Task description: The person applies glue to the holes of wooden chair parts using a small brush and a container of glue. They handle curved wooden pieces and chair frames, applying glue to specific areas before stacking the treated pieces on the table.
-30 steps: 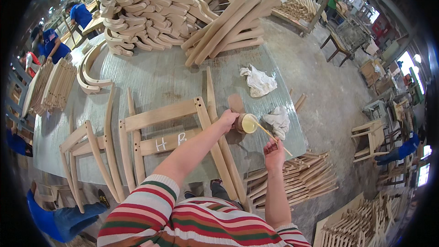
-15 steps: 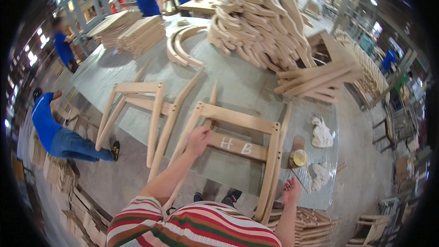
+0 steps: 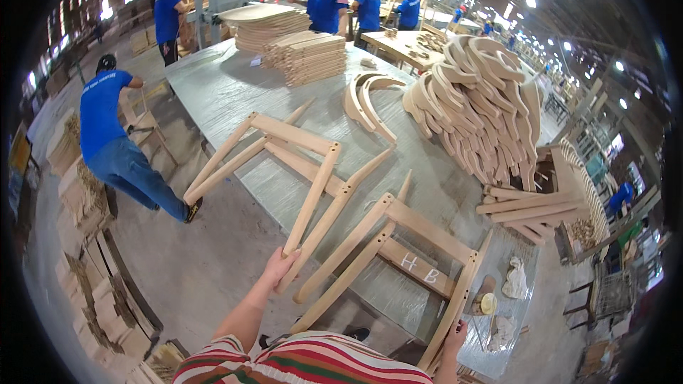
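Two pale wooden chair frames lie on the table. My left hand point(image 3: 279, 268) is closed around the lower end of a leg of the left chair frame point(image 3: 295, 139). Beside it, the right chair frame point(image 3: 434, 233) has white hand-drawn marks on its crosspiece point(image 3: 415, 263). My right hand point(image 3: 454, 336) is low beside the outer leg of the right frame. Its fingers look curled, and what they hold, if anything, is too small to make out. A small cup with yellowish contents point(image 3: 488, 304) stands near that hand, with a crumpled white cloth point(image 3: 514, 279) beyond it.
The plastic-covered table point(image 3: 213, 92) carries curved wooden parts point(image 3: 370, 103), stacked slats point(image 3: 306, 57), a tall pile of curved pieces point(image 3: 484, 107) and straight pieces point(image 3: 530, 206). A person in blue point(image 3: 107, 114) bends at the left. Several other people work behind the table.
My left hand has left the right frame and taken hold of a left frame's leg. My right hand has come closer to the right frame's outer leg. The view has turned left.
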`<state>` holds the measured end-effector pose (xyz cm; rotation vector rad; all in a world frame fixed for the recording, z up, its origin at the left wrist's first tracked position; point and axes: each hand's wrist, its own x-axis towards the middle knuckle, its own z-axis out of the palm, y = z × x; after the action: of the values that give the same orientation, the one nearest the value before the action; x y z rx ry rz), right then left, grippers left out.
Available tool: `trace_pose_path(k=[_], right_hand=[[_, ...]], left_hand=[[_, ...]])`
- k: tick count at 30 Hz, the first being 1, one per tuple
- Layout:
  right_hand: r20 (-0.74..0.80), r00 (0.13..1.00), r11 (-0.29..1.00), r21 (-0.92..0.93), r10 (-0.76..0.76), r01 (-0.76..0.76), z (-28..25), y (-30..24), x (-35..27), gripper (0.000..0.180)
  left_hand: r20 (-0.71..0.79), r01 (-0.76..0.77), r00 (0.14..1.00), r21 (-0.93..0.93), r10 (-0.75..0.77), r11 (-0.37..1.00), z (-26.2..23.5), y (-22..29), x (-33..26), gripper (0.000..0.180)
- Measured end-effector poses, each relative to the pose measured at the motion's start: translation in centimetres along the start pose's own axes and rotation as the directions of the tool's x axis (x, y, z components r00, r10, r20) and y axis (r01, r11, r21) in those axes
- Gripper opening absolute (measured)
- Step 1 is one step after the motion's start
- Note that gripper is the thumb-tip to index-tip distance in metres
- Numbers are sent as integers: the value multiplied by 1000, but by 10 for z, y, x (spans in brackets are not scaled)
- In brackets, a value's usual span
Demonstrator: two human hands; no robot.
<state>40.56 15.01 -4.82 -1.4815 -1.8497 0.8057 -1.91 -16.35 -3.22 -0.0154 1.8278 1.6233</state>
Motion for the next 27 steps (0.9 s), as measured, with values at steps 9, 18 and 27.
trace_pose_path(k=[9,18,27], right_hand=[[-11,999,987,-153,-44,42,4,-2,2,31],[-16,998,980,-189,-58,53,5,-7,-3,28],[-31,998,988,-145,-63,58,3,-5,-2,29]], left_hand=[[-211,-138,951,360,224,923,-14,-21,17,39],[-82,-174,920,791,384,586,-55,42,60,65],[43,-281,905,807,423,519,-64,56,67,57]])
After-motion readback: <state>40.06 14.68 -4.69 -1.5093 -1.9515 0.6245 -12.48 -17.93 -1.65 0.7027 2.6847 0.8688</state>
